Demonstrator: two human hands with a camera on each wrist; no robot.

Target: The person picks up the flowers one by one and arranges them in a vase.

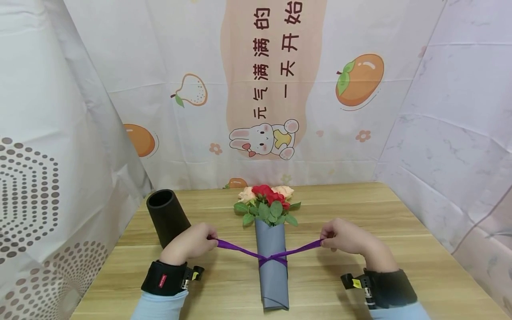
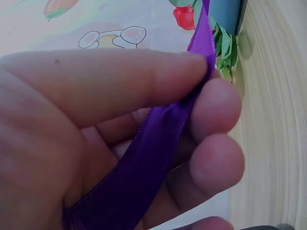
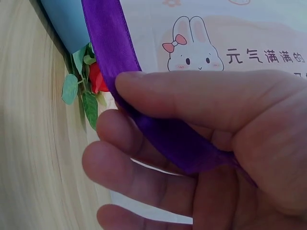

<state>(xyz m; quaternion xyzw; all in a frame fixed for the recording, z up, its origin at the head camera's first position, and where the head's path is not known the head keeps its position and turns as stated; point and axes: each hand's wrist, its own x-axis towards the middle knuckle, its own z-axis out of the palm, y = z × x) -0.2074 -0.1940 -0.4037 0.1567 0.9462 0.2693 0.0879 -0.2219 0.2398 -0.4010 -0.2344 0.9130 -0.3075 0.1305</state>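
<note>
A bouquet of red and peach roses (image 1: 267, 198) with green leaves lies on the table, its stems wrapped in grey-blue paper (image 1: 272, 284). A purple ribbon (image 1: 240, 248) goes round the wrap and crosses over itself at the front. To the left, my left hand (image 1: 192, 242) pinches one ribbon end between thumb and fingers; the tail runs across the palm in the left wrist view. On the opposite side my right hand (image 1: 348, 238) pinches the other end, its tail lying over the fingers in the right wrist view. Both ends stretch outward from the crossing.
A black cylindrical vase (image 1: 168, 218) stands just behind my left hand. The wooden table (image 1: 320, 293) reaches back to a printed cloth (image 1: 192, 146) hung behind it. More pale cloth (image 1: 460, 133) hangs along the sides.
</note>
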